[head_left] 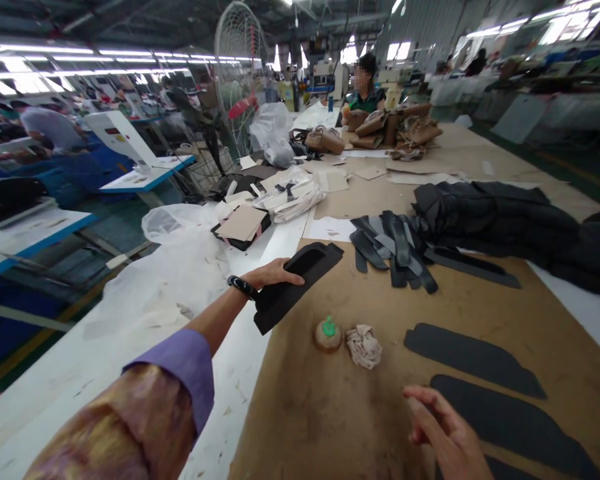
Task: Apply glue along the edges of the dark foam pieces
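My left hand grips a black leather panel with a stepped outline, thumb on top, held tilted over the left edge of the brown board. Low on the right, my right hand has its fingers apart and holds nothing. Beside it lie flat dark panels, one nearer and one farther. Between my hands stand a small round pot with a green top and a crumpled beige cloth.
Dark strips lie piled beyond the pot, next to a long row of black stacked pieces. Plastic sheeting covers the left side. A person sits behind brown bags at the far end.
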### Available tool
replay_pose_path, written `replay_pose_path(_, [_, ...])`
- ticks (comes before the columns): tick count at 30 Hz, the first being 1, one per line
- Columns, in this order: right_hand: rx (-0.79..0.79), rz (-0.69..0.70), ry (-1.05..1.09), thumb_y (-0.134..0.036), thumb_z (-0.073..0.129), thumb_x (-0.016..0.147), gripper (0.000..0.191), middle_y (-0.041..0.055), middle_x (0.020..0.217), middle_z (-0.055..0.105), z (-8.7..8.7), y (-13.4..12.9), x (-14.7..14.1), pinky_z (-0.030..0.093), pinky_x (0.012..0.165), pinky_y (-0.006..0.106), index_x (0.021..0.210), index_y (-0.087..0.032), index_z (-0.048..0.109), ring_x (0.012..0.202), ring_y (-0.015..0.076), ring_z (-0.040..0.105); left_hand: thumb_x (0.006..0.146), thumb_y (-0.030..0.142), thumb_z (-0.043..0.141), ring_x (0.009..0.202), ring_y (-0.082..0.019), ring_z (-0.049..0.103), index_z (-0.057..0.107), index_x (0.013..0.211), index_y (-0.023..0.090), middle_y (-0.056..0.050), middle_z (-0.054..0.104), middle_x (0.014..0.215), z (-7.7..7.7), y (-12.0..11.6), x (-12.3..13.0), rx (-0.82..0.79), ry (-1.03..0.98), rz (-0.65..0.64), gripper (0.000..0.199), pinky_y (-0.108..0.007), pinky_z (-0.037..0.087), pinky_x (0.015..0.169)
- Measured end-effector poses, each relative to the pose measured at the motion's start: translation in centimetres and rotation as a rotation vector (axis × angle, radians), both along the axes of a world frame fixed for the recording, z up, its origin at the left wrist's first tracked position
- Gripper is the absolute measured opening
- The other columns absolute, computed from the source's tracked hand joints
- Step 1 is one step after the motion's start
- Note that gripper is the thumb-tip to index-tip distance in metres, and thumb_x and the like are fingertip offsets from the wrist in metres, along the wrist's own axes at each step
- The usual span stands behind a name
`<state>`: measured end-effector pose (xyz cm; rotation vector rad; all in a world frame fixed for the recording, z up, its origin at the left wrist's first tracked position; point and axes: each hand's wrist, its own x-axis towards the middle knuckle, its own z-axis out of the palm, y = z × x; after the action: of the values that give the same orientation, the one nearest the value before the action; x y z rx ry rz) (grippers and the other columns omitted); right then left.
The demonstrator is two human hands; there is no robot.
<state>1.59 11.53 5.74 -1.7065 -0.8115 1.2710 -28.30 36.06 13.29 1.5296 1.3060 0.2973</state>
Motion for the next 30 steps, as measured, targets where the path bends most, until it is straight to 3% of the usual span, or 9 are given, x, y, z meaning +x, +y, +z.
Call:
replay_pose_path(4, [-0.049, -0.026, 0.032, -0.06, 0.062, 0.065, 0.044, -0.0015, 0.054, 0.055, -1.3, -0.3, 2.0, 0.044, 0.053, 0.027, 0.083, -0.02, 0.065, 0.051, 0.0155, 0.053, 0.053, 0.037, 0.071, 0.072, -0.022, 0.065, 0.064, 0.091, 0.019, -0.002, 0.07, 0.084, -2.2, 4.0, 4.3, -0.063, 0.016, -0.164, 0.042, -0.032, 0.052, 0.063])
replay_pose_path(8, [-0.049, -0.04, 0.045, -0.056, 0.064, 0.066, 0.04, 0.0007, 0.068, 0.06, -1.8, 0.0, 3.3, 0.045, 0.054, 0.027, 0.084, -0.02, 0.066, 0.054, 0.0146, 0.054, 0.043, 0.033, 0.077, 0.073, -0.023, 0.064, 0.067, 0.085, 0.018, -0.003, 0.071, 0.081, -4.4, 7.8, 6.8, -0.056, 0.138, -0.274, 0.046, -0.032, 0.05, 0.062])
replay_pose_path(13, [-0.05, -0.129, 0.019, -0.054, 0.06, 0.071, 0.037, -0.0006, 0.067, 0.057, -1.9, -0.1, 2.7, 0.043, 0.052, 0.025, 0.084, -0.019, 0.064, 0.053, 0.0123, 0.051, 0.048, 0.047, 0.076, 0.084, -0.022, 0.061, 0.062, 0.099, 0.014, -0.002, 0.069, 0.092, -5.8, 10.6, 7.0, 0.032, 0.282, -0.382, 0.063, -0.031, 0.047, 0.075])
replay_pose_path(17, [-0.037, -0.114, 0.055, -0.05, 0.056, 0.077, 0.033, 0.0002, 0.074, 0.057, -1.4, -0.2, 1.5, 0.042, 0.053, 0.023, 0.085, -0.018, 0.061, 0.053, 0.0102, 0.05, 0.055, 0.061, 0.067, 0.098, -0.026, 0.055, 0.054, 0.113, 0.012, -0.007, 0.063, 0.109, -7.0, 11.9, 6.4, 0.151, 0.361, -0.378, 0.077, -0.032, 0.043, 0.081])
replay_pose_path(23, [-0.039, -0.08, 0.09, -0.043, 0.055, 0.08, 0.027, 0.0002, 0.076, 0.057, -1.0, -1.6, -0.1, 0.041, 0.052, 0.021, 0.086, -0.018, 0.061, 0.054, 0.0085, 0.049, 0.058, 0.07, 0.059, 0.087, -0.024, 0.059, 0.058, 0.107, 0.017, -0.006, 0.064, 0.102, -8.7, 12.2, 6.0, 0.448, 0.438, -0.424, 0.072, -0.029, 0.044, 0.073])
replay_pose_path(26, [-0.059, -0.06, 0.11, -0.043, 0.055, 0.079, 0.027, 0.0005, 0.075, 0.058, -1.3, -2.6, -0.7, 0.041, 0.052, 0.022, 0.087, -0.018, 0.062, 0.055, 0.0091, 0.05, 0.058, 0.07, 0.06, 0.089, -0.025, 0.057, 0.053, 0.117, 0.019, -0.009, 0.059, 0.112, -8.1, 11.0, 6.1, 0.684, 0.489, -0.368, 0.078, -0.033, 0.044, 0.076])
replay_pose_path(30, [-0.077, -0.083, 0.106, -0.047, 0.057, 0.077, 0.03, 0.0011, 0.074, 0.059, -1.8, -3.5, -0.8, 0.042, 0.051, 0.023, 0.085, -0.018, 0.063, 0.053, 0.0099, 0.05, 0.067, 0.066, 0.057, 0.089, -0.025, 0.058, 0.057, 0.111, 0.022, -0.008, 0.061, 0.104, -6.8, 9.2, 6.8, 0.855, 0.559, -0.361, 0.062, -0.034, 0.042, 0.078])
